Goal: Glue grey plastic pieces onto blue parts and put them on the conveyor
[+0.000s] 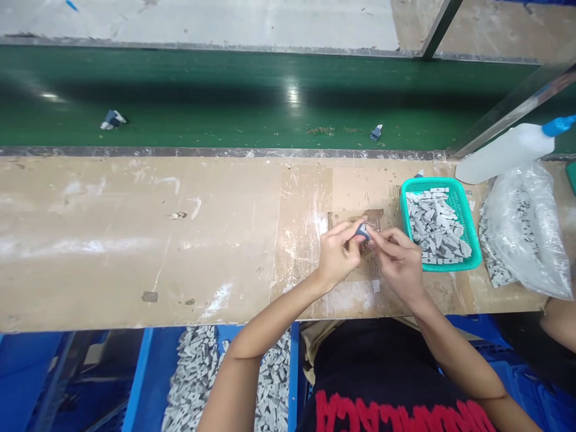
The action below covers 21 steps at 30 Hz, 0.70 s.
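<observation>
A small dark blue and light grey piece (362, 231) is pinched between both hands over a brown worn patch on the table. My left hand (339, 251) grips its left side with thumb and fingers. From the right, my right hand (399, 259) presses its fingertips against the grey part of the same piece. Just right of my right hand stands a teal basket (472, 255) full of small grey parts (436, 231).
A white bottle with a blue cap (506, 153) and a clear plastic bag of grey parts (531, 228) lie at the right. Behind the table runs a green belt (225, 114) bearing two small pieces. Blue bins (139, 372) hold grey parts below. Another person's arm (560, 323) shows at the right edge.
</observation>
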Tool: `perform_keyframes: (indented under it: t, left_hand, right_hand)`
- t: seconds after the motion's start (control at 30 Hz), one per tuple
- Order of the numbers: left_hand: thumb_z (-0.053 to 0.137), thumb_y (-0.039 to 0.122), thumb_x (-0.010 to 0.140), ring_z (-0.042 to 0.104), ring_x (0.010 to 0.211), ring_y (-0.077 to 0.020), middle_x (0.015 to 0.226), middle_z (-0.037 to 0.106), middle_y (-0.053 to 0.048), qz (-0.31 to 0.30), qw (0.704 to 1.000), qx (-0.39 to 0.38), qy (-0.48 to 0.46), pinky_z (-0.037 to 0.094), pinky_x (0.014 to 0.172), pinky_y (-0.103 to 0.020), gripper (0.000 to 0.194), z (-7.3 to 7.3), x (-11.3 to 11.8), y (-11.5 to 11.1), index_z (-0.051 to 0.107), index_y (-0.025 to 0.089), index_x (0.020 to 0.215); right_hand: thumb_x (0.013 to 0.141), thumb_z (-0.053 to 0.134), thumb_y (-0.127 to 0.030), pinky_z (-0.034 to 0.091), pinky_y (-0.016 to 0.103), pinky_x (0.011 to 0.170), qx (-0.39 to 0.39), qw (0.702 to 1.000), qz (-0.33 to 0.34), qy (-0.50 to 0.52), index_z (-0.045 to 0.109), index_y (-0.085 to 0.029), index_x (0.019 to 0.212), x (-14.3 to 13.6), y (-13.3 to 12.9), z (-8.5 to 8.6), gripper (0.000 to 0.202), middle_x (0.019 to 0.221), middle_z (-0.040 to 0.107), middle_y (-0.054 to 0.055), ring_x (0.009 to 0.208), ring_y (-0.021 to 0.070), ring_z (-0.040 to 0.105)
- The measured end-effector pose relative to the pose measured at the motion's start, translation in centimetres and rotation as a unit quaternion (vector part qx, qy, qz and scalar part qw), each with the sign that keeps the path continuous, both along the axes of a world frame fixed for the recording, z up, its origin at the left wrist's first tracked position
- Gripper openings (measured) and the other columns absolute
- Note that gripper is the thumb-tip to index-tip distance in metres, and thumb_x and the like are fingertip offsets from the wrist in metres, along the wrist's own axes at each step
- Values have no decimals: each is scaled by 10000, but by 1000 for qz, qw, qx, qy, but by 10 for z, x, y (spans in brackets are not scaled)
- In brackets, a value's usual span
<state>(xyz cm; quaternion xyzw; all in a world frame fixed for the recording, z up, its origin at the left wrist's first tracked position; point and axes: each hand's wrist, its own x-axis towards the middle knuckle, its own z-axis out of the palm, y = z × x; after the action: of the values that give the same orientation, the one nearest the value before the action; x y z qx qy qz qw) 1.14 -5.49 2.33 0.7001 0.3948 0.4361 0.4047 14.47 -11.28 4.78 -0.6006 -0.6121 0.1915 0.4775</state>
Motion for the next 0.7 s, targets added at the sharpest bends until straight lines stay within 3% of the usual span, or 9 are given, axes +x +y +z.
perform_keyframes:
  t: [0.17, 0.27, 0.37, 0.43, 0.53, 0.63, 0.7]
  left_hand:
    - [546, 171, 890, 646, 714, -130, 849, 736, -51, 13, 997, -72, -16, 516, 619, -232, 313, -1, 2, -2, 759, 150, 1118]
    - [603, 246, 874, 657, 740, -150, 865, 734, -68, -6, 980, -191, -61, 546, 644, -269, 250, 0, 0, 4, 777, 153, 1027]
    - [681, 351, 851, 666, 722, -160, 821, 716, -75, -74, 916, -364, -152, 589, 697, -329, 219, 5, -6, 16, 759, 150, 885]
    - [705, 372, 840, 675, 718, -167, 794, 698, -68, -117, 856, -459, -207, 603, 743, -365, 213, 9, -11, 23, 724, 161, 823]
    - [726, 328, 814, 699, 793, -202, 811, 676, -56, -168, 772, -560, -249, 602, 816, -404, 156, 15, -14, 27, 658, 191, 784]
    - [745, 272, 759, 698, 858, -234, 783, 644, -39, -204, 719, -613, -256, 587, 875, -433, 165, 14, -13, 24, 593, 208, 751]
    - [748, 230, 724, 693, 840, -228, 751, 615, -21, -204, 725, -607, -253, 584, 877, -438, 195, 9, -13, 20, 554, 211, 722]
  right_hand:
    - [952, 554, -137, 523, 269, 660, -10, 999, -38, 21, 748, -298, 1194, -12, -6, -10, 349, 803, 621, 11, 731, 139, 615]
    - [976, 550, -223, 522, 285, 648, -42, 997, -52, 26, 756, -265, 1185, -12, -2, -13, 296, 774, 618, 19, 709, 152, 608]
    - [984, 568, -340, 543, 307, 687, -104, 994, -16, 26, 767, -257, 1159, 1, 10, -6, 277, 833, 678, 38, 762, 173, 646]
    - [984, 572, -415, 560, 354, 857, -114, 993, 16, 39, 735, -266, 1220, 12, 17, 2, 324, 1047, 726, 66, 977, 208, 678]
    - [1013, 485, -512, 453, 440, 1112, -117, 985, 69, 105, 625, -277, 1375, 21, 22, 10, 454, 1384, 638, 73, 1289, 242, 578]
    - [1026, 368, -591, 530, 436, 1035, -171, 959, 139, 179, 608, -252, 1394, 18, 19, 10, 555, 1299, 699, 80, 1188, 248, 659]
    - [1021, 352, -612, 602, 398, 893, -188, 952, 152, 187, 628, -230, 1371, 14, 15, 9, 587, 1134, 763, 80, 1013, 241, 728]
